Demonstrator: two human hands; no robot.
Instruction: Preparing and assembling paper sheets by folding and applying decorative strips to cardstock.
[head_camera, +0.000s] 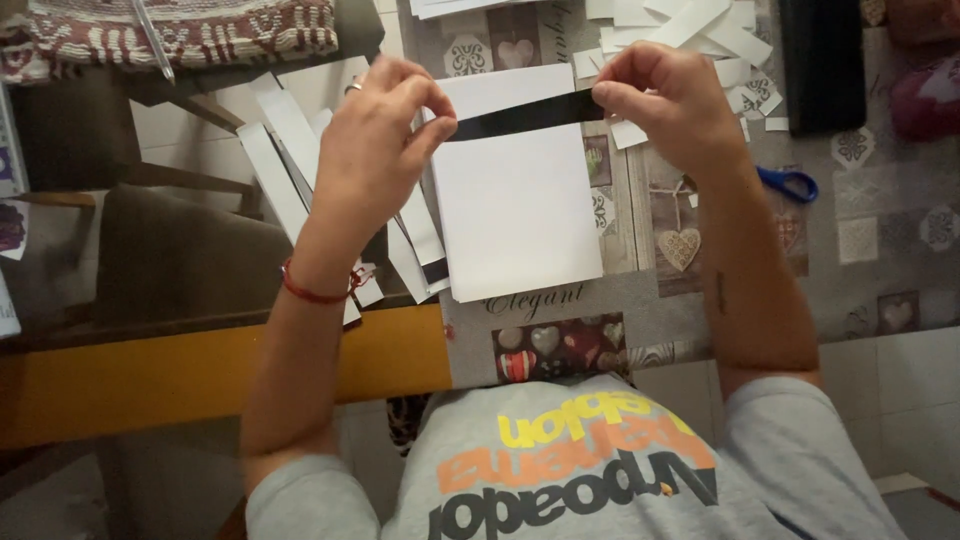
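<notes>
both hands up over table – left hand (375, 135) and right hand (665, 100) each pinch shut on one end of black strip (525, 114), stretched across top of white sheet (515, 200). step looks like lining up strip – next calls for level, steady press down.

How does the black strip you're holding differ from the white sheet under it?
The black strip is dark, narrow and long; the white sheet is pale, broad and nearly square. The strip is pinched at its ends by the left hand and right hand; the sheet lies on the table, with neither hand seen gripping it. The strip runs across the sheet's upper part. Both look flat and straight-edged.
</notes>
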